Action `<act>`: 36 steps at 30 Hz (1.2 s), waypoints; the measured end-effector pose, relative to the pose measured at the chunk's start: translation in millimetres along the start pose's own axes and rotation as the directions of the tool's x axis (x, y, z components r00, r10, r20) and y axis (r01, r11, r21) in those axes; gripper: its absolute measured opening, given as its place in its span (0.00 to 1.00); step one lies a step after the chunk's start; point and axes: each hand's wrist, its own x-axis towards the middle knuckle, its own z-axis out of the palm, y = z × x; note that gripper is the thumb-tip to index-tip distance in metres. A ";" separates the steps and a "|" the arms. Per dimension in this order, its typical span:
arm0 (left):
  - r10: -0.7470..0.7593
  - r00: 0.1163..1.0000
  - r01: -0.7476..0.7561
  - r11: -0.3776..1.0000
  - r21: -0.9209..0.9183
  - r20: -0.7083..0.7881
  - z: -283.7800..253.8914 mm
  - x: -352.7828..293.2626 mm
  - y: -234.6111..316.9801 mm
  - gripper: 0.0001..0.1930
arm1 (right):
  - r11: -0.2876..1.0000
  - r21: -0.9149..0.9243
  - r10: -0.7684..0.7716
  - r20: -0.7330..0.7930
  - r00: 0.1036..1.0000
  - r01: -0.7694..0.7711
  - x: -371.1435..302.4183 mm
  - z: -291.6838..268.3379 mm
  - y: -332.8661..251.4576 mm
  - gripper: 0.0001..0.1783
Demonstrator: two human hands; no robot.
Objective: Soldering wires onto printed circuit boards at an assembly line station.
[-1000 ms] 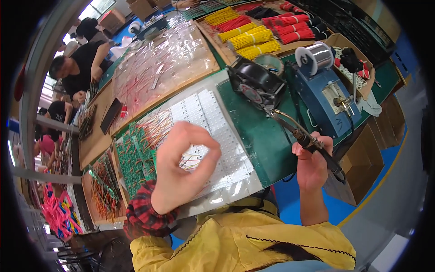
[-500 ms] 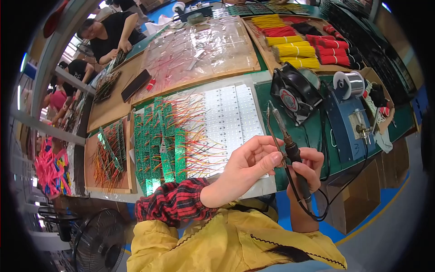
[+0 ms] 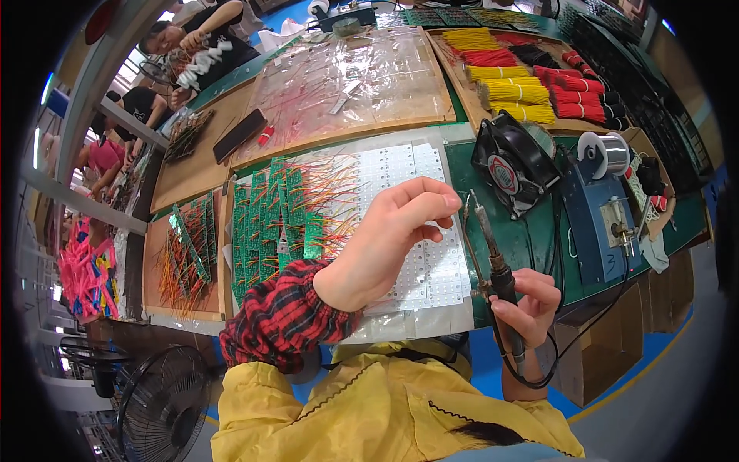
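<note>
My right hand [image 3: 533, 306] grips a soldering iron [image 3: 502, 279] by its black handle, tip pointing up and away. A thin guide tube [image 3: 471, 242] runs alongside the iron and bends near its tip. My left hand [image 3: 392, 235], in a red and black checked cuff, is raised by the end of that tube, with thumb and forefinger pinched together. Whatever they hold, if anything, is too small to make out. Below the left hand lies a white perforated panel [image 3: 389, 168]. Green circuit boards [image 3: 258, 223] with red and yellow wires cover its left side.
A black cooling fan [image 3: 512, 162] and a blue box [image 3: 596, 219] with a solder spool [image 3: 614, 154] stand at the right. Bundled wires [image 3: 519, 92] fill a far tray. More wired boards [image 3: 188, 246] lie at left. A co-worker [image 3: 208, 46] handles white pieces at far left.
My left hand has moved up from the middle of the iron to the tube's end near the tip. The right hand keeps its grip. The far co-worker has lifted white pieces.
</note>
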 end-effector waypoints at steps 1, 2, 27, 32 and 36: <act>-0.003 1.000 0.003 1.000 0.000 -0.001 -0.9 1.7 -0.6 0.08 | 1.000 -0.016 -0.017 0.015 1.000 0.017 0.3 -0.6 0.8 0.20; -0.015 1.000 0.015 1.000 0.001 0.012 -2.0 3.4 -1.3 0.07 | 0.999 -0.031 -0.034 0.031 0.999 0.035 0.1 -0.6 1.7 0.21; -0.132 0.991 0.133 0.989 -0.069 0.024 -8.9 15.0 -12.9 0.05 | 1.000 -0.014 -0.016 0.068 0.998 0.017 -8.6 -1.2 5.4 0.17; -0.132 0.989 0.142 0.962 -0.235 0.060 -7.0 14.7 -18.8 0.03 | 0.997 0.052 0.052 0.024 0.998 -0.053 -7.9 0.0 3.3 0.18; -0.063 0.997 0.072 0.958 -0.278 0.042 -7.7 16.2 -25.3 0.03 | 0.993 0.096 0.074 -0.001 0.997 -0.074 -12.2 2.2 6.2 0.18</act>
